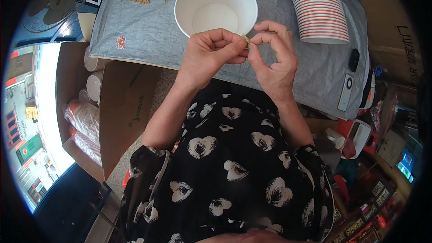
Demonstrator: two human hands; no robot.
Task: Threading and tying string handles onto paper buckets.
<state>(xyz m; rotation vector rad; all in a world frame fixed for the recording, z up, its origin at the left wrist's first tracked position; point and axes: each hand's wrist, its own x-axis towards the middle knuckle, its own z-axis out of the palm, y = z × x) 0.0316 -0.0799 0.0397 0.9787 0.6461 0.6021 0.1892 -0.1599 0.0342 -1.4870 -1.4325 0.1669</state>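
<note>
Hands (207, 54) pinching tan strand (245, 39), by rim of white tub (190, 2); grey tabletop (146, 29) stretching leftward

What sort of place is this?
Perhaps a small shop or storefront workspace: stacked paper bowls lie on a covered table, an open cardboard box holds wrapped stacks, and buildings show outside at left.

I work in what looks like a street-front shop, stacked paper bowls (318, 11) before me, a carton (128, 108) of plastic-wrapped stacks (83, 117) at left, buildings (31, 147) outside.
</note>
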